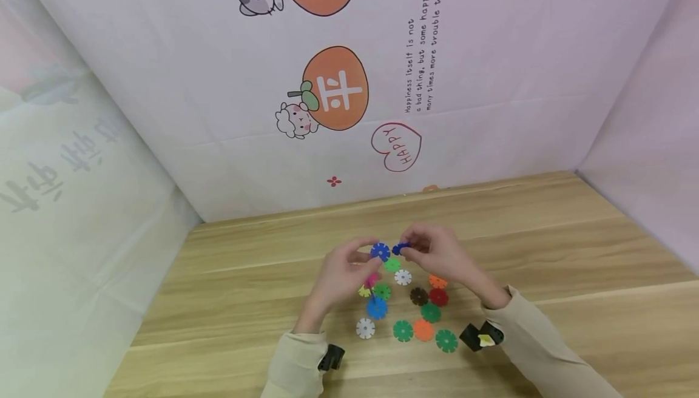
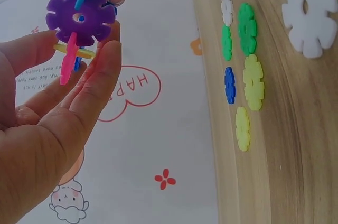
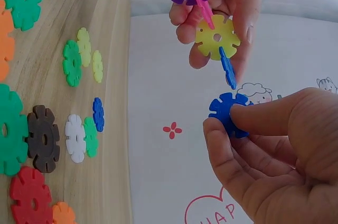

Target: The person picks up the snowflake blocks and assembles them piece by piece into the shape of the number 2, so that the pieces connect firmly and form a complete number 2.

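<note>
Head view: bright, diffuse light; backdrop [image 1: 480,58] faintly pink at right, shadows on the desk [image 1: 262,264] soft, fine detail slightly smeared. Left wrist view: dimmer, greyish; brightest at the upper left corner, with the left grip [image 2: 53,134] shaded on its near side. Right wrist view: pale glow at the top, shading inside the right grip [image 3: 290,160].

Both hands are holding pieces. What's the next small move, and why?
I'd probably bring the right hand in so its pinched blue disc slots onto the blue end disc. The left hand holds the linked chain, whose end points towards the pinched disc; the two discs are close but apart, and the pinched one has a notched rim.
</note>
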Demonstrator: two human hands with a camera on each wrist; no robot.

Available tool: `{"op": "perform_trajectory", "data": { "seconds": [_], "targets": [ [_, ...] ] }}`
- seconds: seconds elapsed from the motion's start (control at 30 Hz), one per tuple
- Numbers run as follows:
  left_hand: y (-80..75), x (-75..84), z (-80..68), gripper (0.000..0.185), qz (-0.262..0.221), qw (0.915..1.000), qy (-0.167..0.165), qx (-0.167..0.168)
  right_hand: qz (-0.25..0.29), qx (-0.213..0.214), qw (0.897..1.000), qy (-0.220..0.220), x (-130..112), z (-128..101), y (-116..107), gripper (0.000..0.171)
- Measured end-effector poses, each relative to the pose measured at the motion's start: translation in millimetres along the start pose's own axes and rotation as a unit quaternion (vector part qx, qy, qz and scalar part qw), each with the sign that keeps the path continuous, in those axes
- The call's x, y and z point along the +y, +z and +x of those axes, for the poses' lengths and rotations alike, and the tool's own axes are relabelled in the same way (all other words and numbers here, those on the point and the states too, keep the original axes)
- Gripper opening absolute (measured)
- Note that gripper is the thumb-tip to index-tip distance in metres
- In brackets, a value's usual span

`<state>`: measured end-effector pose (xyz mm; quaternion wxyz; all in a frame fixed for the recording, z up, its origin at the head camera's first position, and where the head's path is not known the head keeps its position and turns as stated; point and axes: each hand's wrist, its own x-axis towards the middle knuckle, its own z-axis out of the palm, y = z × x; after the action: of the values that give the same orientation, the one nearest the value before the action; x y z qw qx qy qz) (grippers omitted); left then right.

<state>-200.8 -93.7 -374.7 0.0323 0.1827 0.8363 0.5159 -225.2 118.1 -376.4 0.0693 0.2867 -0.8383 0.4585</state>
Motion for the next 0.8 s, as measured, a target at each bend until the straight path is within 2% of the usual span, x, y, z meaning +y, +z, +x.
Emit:
{"op": "perform_trajectory", "data": {
  "seconds": [0.23,0.43,0.7,0.8],
  "targets": [
    [1.8,-2.6,0.5,0.035,0.003,0.9999,0.011,-0.004,0.006,-0.007,1.0,-0.019,1,0,2,0.007],
    [2.9,-3.9,0.9,0.039,-0.002,1.0,0.004,-0.007,0.02,-0.006,0.999,-0.03,2,0,4,0.005],
    [3.4,-6.6,2.9,0.04,-0.062,0.9979,-0.01,-0.017,0.024,0.018,0.999,-0.021,1,0,3,0.008],
    [3.2,-6.2,2.9,0.038,-0.068,0.9975,-0.005,-0.015,0.007,0.04,0.999,-0.025,-9,0,1,0.008]
  ]
}}
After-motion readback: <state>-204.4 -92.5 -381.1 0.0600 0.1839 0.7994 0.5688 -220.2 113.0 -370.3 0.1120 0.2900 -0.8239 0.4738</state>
